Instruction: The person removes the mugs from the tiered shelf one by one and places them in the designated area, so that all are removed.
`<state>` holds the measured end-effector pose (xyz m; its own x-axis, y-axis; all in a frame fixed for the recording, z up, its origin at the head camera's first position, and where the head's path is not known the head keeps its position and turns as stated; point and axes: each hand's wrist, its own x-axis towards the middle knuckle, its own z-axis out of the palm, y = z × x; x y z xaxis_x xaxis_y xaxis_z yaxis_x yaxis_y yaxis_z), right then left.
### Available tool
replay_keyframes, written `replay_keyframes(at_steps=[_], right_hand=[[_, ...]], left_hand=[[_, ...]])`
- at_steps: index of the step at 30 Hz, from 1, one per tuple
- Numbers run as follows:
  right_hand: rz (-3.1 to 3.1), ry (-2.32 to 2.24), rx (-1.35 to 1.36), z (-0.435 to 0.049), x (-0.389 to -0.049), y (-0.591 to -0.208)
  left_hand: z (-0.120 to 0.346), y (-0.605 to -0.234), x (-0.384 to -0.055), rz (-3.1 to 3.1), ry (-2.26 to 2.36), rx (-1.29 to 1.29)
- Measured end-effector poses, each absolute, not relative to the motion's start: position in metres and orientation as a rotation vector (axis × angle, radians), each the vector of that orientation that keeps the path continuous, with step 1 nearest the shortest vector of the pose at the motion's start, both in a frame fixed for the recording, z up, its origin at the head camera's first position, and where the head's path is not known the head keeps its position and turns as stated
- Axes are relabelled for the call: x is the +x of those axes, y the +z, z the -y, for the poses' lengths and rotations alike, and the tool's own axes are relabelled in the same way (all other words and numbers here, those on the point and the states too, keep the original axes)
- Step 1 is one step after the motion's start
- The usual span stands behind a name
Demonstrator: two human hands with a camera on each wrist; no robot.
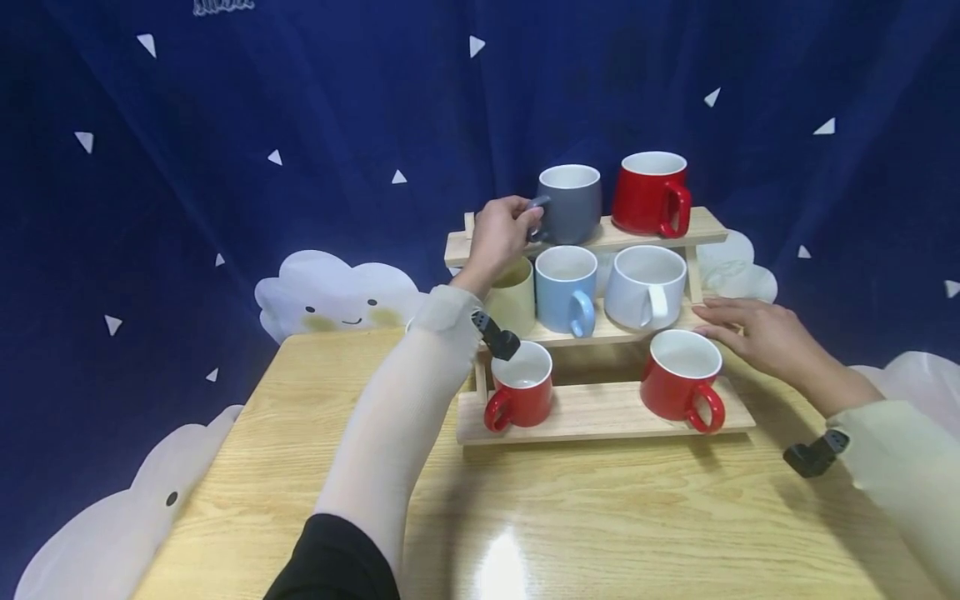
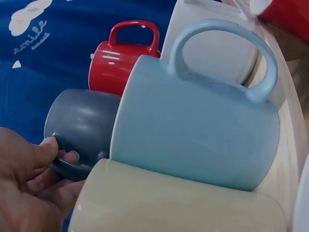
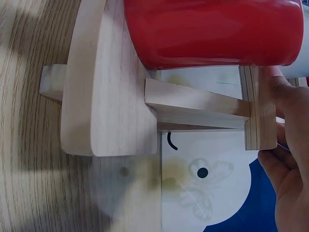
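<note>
My left hand pinches the handle of a dark grey mug at the top tier of a wooden rack. In the left wrist view, thumb and fingers close around the handle of that grey mug. My right hand holds the right end of the middle shelf. Seen from the right wrist, the thumb and fingers of the right hand lie on either side of the shelf end. To the grey mug's right stands a red mug.
The middle tier bears a cream mug, partly hidden by my left arm, a light blue mug and a white mug. Two red mugs, left and right, stand on the bottom tier. A dark blue curtain hangs behind the table.
</note>
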<state>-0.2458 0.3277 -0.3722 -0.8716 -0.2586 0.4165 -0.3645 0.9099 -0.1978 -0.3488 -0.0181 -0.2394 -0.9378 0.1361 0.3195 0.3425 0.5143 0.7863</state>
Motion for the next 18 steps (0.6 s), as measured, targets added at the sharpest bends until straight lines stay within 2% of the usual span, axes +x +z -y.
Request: replay_keyframes(at_steps=[18], right_hand=[[2.689,0.397,0.445,-0.328,-0.246,-0.373]], left_hand=[[0.047,-0.225,-0.349,2.366,-1.466,-0.411]])
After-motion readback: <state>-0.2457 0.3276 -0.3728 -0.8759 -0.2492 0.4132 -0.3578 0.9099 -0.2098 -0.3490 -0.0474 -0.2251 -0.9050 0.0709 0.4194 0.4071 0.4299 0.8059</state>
